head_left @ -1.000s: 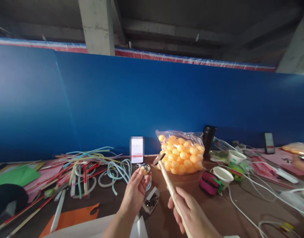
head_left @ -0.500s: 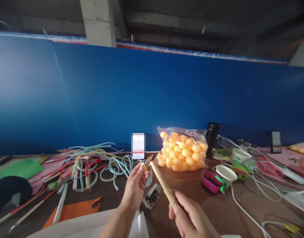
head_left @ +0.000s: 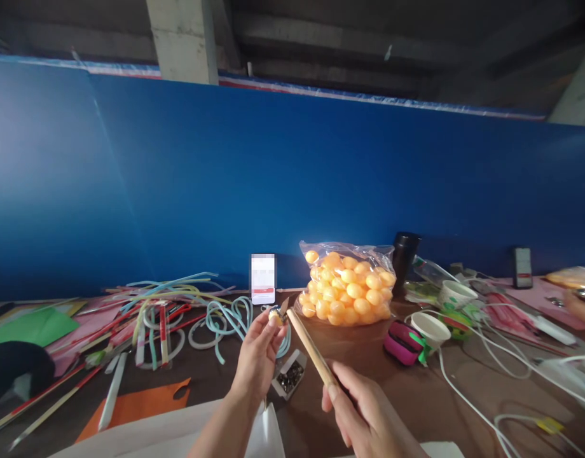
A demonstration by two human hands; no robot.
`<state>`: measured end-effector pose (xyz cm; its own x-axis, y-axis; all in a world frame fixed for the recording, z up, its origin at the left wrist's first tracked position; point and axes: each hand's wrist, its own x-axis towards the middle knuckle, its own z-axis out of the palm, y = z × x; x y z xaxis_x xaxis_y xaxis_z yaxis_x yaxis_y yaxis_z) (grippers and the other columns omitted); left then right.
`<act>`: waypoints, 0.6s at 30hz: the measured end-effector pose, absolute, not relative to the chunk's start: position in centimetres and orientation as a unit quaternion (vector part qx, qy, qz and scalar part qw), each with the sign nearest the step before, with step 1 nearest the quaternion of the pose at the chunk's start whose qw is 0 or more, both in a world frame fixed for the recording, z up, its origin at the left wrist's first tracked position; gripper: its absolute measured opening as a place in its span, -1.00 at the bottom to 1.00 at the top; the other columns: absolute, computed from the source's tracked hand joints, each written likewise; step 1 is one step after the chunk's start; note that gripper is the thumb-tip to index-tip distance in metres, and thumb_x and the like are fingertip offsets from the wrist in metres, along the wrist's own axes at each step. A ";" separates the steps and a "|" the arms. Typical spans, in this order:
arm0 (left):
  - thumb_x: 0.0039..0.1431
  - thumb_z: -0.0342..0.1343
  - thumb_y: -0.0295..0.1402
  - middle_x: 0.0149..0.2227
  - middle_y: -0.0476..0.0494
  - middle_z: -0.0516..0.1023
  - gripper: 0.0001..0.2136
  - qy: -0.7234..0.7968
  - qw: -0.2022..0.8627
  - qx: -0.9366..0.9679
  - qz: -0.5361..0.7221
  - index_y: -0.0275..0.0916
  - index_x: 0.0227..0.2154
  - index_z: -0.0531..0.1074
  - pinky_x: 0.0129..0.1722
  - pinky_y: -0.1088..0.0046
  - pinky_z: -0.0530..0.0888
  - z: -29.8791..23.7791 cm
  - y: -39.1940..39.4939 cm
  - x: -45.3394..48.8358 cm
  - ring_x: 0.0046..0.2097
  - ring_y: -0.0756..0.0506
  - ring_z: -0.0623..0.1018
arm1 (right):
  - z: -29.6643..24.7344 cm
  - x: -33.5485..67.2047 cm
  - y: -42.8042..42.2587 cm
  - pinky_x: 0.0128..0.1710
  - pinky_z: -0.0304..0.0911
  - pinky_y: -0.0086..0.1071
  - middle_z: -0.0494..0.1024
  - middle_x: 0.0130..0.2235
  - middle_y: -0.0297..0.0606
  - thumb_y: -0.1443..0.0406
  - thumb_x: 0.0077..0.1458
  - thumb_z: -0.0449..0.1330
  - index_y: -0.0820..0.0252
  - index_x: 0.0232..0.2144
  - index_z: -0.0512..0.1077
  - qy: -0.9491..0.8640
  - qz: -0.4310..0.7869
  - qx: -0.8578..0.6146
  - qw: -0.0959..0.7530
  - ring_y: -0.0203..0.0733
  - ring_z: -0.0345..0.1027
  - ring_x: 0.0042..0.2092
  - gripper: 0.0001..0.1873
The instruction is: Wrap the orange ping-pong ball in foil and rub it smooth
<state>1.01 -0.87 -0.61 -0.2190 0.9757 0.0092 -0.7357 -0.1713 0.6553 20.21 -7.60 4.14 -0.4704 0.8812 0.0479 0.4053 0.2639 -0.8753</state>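
My left hand [head_left: 257, 356] is raised over the table, its fingertips pinched on a small orange ball [head_left: 275, 315] with something shiny on it. My right hand [head_left: 364, 416] grips the wooden handle of a small hammer [head_left: 308, 346]. The hammer's metal head touches the ball. Just below my left hand lies a small open box of dark metal tacks [head_left: 289, 378].
A clear bag of orange balls [head_left: 344, 286] sits behind, beside a black cup [head_left: 405, 261]. Coloured tubes and sticks [head_left: 173, 315] cover the left. A pink pouch [head_left: 403, 343], paper cups [head_left: 433, 327], white cables [head_left: 488, 381] and a phone [head_left: 522, 267] lie right. Another person's hand [head_left: 578, 305] shows far right.
The hammer head has swung left from near the bag onto the ball in my left hand. Both hands have stayed raised close together.
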 end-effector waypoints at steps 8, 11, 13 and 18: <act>-0.01 0.31 -0.43 -0.15 -0.10 0.57 -0.73 0.282 0.577 0.226 0.732 -0.22 -0.20 0.50 -0.10 0.54 0.50 -0.3 -0.8 1.0 -0.16 0.00 0.57 | 4.7 19.8 -7.8 -0.68 0.05 -0.55 0.22 -0.67 -0.52 -0.02 0.27 -0.08 0.13 -0.46 0.24 -0.733 0.411 -0.449 0.303 -0.39 0.09 -0.70 -0.58; -0.02 0.32 -0.42 -0.14 -0.11 0.57 -0.71 0.282 0.576 0.231 0.732 -0.22 -0.19 0.50 -0.08 0.52 0.48 -0.3 -0.9 1.1 -0.14 -0.01 0.57 | 4.6 19.9 -7.7 -0.67 0.08 -0.54 0.23 -0.66 -0.52 -0.05 0.26 -0.07 0.14 -0.44 0.25 -0.734 0.421 -0.439 0.303 -0.39 0.11 -0.70 -0.56; -0.04 0.33 -0.41 -0.14 -0.11 0.57 -0.69 0.283 0.574 0.236 0.731 -0.22 -0.17 0.49 -0.07 0.50 0.47 -0.3 -0.9 1.1 -0.13 -0.02 0.57 | 4.6 19.8 -7.8 -0.68 0.06 -0.55 0.23 -0.66 -0.52 -0.05 0.27 -0.09 0.14 -0.43 0.26 -0.726 0.423 -0.442 0.313 -0.40 0.10 -0.70 -0.56; -0.04 0.34 -0.39 -0.09 -0.14 0.55 -0.65 0.295 0.558 0.257 0.732 -0.22 -0.14 0.48 -0.04 0.47 0.45 -0.2 -1.0 1.3 -0.10 -0.03 0.55 | 4.7 19.5 -8.2 -0.69 0.02 -0.55 0.21 -0.69 -0.53 -0.01 0.28 -0.08 0.14 -0.45 0.26 -0.717 0.420 -0.459 0.315 -0.40 0.06 -0.71 -0.58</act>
